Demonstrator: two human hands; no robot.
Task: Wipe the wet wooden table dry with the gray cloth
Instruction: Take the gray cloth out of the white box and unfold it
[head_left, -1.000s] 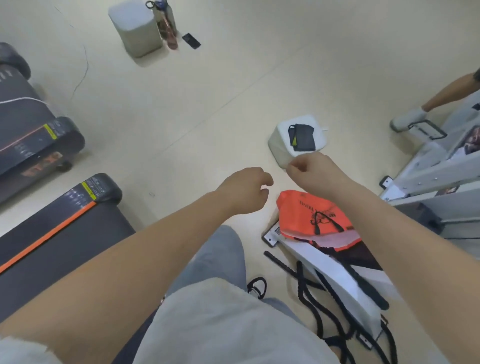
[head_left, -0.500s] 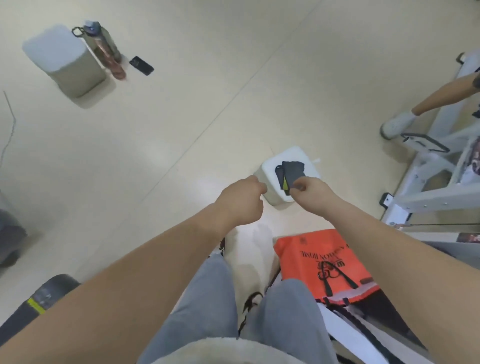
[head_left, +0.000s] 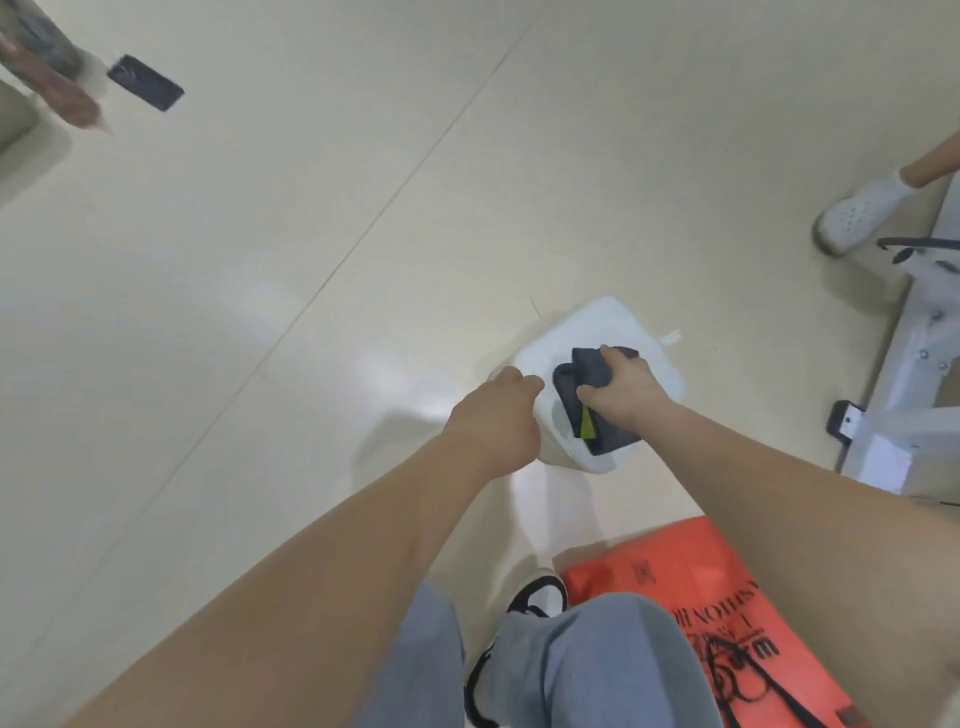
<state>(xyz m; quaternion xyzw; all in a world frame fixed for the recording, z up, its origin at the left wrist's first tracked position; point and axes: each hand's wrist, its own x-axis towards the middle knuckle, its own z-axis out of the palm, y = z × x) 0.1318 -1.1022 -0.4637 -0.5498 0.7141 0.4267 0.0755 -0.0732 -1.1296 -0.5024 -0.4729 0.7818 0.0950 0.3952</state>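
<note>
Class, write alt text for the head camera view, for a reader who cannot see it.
Seen from above, a person's right hand grasps a dark gray cloth lying on a white block on a pale floor; the left hand, loosely curled, rests against the block's near edge. An orange bag lies nearby.

A cloth (head_left: 592, 370) lies on a stool (head_left: 613, 325); a bag (head_left: 670, 577) nearer; perhaps a phone (head_left: 145, 89) far left.

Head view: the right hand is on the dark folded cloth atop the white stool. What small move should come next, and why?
Probably close the right hand on the dark gray cloth and lift it off the white stool: fingers already rest on it, and no wooden table is in view yet. The left hand holds nothing visible.
</note>
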